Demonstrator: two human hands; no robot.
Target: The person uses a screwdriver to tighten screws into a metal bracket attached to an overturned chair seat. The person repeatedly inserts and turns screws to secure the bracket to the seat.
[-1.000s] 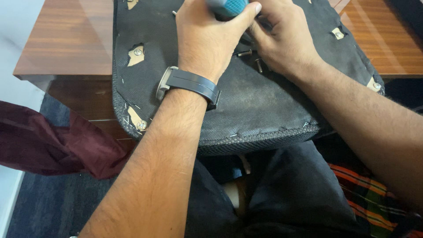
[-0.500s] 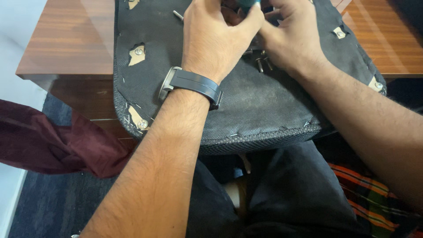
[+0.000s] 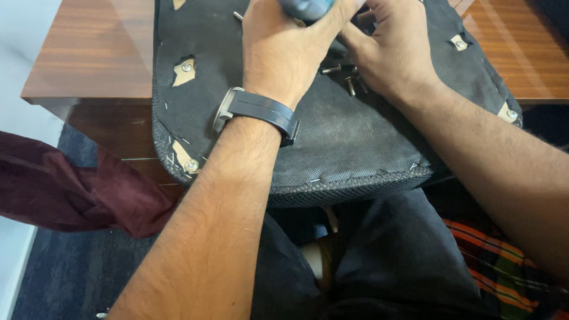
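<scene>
An upturned chair seat (image 3: 349, 142), covered in black fabric with staples along its edge, lies on a wooden table (image 3: 95, 59). My left hand (image 3: 290, 47), with a dark wristwatch (image 3: 255, 112) on the wrist, is closed around a blue tool handle (image 3: 305, 7) at the top edge of the view. My right hand (image 3: 394, 50) rests on the fabric beside it, its fingers near the tool's tip. Several loose screws (image 3: 344, 74) lie on the fabric between the two hands. The tool's tip is hidden.
Metal screw inserts (image 3: 186, 68) show through torn patches at the seat's corners. A maroon cloth (image 3: 71, 189) hangs at the left beside the table. My legs in dark trousers (image 3: 391, 255) are below, with a striped cloth (image 3: 504, 266) at the right.
Both hands and the blue tool have shifted upward in the view, so the tool handle is now partly cut off at the top. The screws on the fabric have become visible.
</scene>
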